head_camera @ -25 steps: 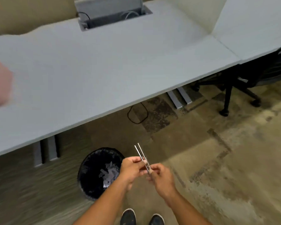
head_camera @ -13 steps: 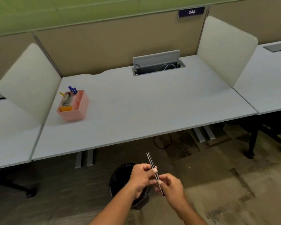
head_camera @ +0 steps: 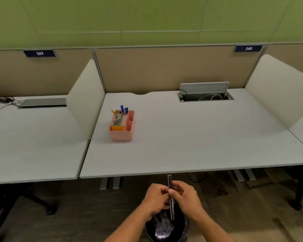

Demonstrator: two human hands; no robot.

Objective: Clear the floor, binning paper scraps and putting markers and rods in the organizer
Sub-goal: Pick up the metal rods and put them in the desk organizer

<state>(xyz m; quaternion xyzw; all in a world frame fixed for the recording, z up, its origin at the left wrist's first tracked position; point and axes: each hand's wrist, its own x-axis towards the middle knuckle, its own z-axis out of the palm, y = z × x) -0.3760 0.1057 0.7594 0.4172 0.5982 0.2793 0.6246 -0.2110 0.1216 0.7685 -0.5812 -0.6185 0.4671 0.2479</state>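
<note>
Both hands hold a pair of thin metal rods upright, pressed side by side, just in front of the desk edge. My left hand pinches them from the left and my right hand from the right. Under my hands stands a black bin with paper scraps inside, partly hidden by my arms. A pink organizer sits on the white desk, left of centre, holding blue and yellow markers and a grey item.
White divider panels stand at both desk sides. An open cable box is set in the desk's back right. Desk legs and a chair base stand on the carpet below. A neighbouring desk with cables lies to the left.
My view has lifted from the floor to the desk, bringing the organizer toward the centre. The rods have turned from tilted to nearly upright, still in both hands.
</note>
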